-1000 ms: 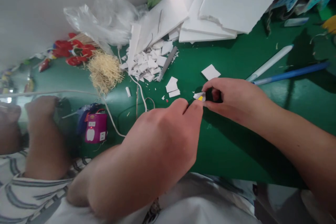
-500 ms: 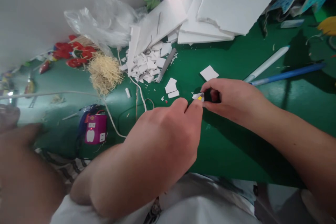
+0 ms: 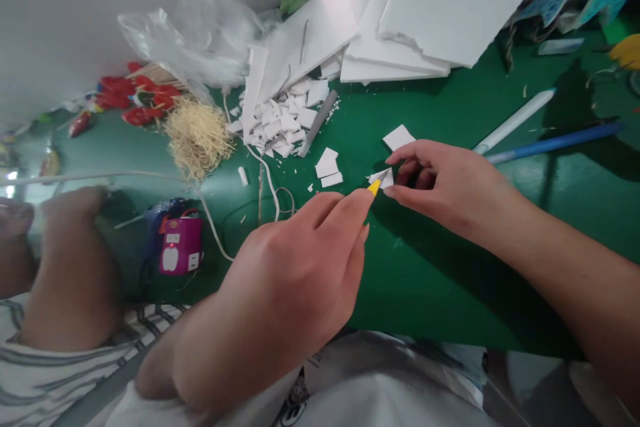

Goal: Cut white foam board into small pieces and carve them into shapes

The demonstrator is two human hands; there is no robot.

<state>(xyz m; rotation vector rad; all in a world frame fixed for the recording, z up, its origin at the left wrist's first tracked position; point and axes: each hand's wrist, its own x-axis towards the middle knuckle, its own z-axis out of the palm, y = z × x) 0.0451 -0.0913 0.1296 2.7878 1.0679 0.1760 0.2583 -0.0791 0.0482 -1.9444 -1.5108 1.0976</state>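
Observation:
My left hand [image 3: 305, 257] is closed around a yellow-tipped tool [image 3: 375, 188], whose thin point reaches a small cut white piece [image 3: 386, 178] on the green table. Most of the tool is hidden inside the fist. On the right, the thumb and index finger of my right hand [image 3: 437, 177] hold the edges of that same small piece, the other fingers curled. A white square [image 3: 399, 137] lies just behind my right fingertips. Two more white bits [image 3: 327, 164] rest to the left of the tool's tip.
Behind are a heap of white scraps [image 3: 285, 121] with a grey stick [image 3: 319, 123] and large white sheets [image 3: 450, 0]. Two pens [image 3: 555, 141] lie right. Straw-like shreds [image 3: 199, 137], a cable and a purple box [image 3: 181, 246] are left, near another person's arm [image 3: 75, 267].
My left hand has drawn back slightly to the lower left, showing more of the yellow tip and its point. My right thumb and index finger are spread wider. The other person's arm has shifted.

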